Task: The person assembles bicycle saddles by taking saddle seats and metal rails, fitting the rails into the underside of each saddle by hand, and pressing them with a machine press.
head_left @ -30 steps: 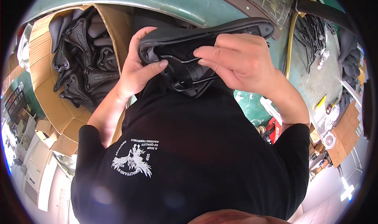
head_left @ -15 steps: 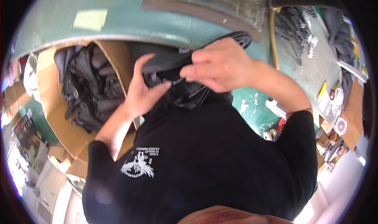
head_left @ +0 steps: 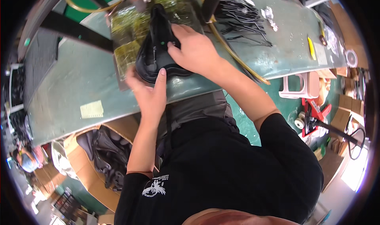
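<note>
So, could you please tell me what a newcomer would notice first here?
Probably the black saddle, underside up over the yellowish plate near the top centre, with the left fingers at its wide end and the right fingers at its right side. Next might come the bunch of thin black rods on the green table to the right, then the cardboard box of dark saddles at lower left.

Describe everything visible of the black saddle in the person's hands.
The black saddle is underside up, showing a hollow shell that looks like plastic, a raised rim, a thin rail and a small green spot. Its narrow nose points away from the person, its broad rear toward them. It is over a yellowish plate; whether it rests there is unclear. The left hand holds the rear; the right hand covers part of its right side.
</note>
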`<state>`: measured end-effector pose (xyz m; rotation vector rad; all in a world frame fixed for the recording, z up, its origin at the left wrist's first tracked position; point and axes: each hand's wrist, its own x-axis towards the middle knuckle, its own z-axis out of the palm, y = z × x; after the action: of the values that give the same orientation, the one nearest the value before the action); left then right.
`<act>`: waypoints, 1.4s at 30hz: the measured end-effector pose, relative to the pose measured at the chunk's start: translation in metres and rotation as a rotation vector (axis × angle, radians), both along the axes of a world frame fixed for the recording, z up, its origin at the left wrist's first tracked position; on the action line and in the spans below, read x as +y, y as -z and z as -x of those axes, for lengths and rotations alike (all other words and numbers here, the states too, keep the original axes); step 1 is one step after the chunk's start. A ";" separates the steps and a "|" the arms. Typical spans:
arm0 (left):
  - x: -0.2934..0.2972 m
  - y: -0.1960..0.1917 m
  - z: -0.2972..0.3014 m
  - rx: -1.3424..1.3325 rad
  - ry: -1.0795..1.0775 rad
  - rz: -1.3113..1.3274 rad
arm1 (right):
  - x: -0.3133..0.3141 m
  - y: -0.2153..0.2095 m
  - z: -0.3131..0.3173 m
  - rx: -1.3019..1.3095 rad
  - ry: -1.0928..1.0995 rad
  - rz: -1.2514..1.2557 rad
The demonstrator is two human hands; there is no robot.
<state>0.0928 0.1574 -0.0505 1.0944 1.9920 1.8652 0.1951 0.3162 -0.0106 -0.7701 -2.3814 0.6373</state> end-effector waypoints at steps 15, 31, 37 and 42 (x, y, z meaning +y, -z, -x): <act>0.093 -0.007 0.078 0.823 -0.164 0.020 | 0.039 0.028 0.052 0.263 0.103 -0.345; 0.063 -0.026 0.085 0.168 -0.013 0.302 | 0.017 -0.011 -0.009 0.304 0.061 0.516; 0.028 -0.048 0.062 -0.855 0.713 0.211 | 0.009 -0.008 -0.076 0.108 -0.041 -0.150; 0.005 -0.071 0.040 -0.870 1.079 -0.056 | 0.025 0.010 -0.109 0.614 0.390 0.429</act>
<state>0.0533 0.1623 0.0208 0.8391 0.6303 1.3652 0.3043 0.3417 -0.0206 -1.0055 -1.5054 1.0499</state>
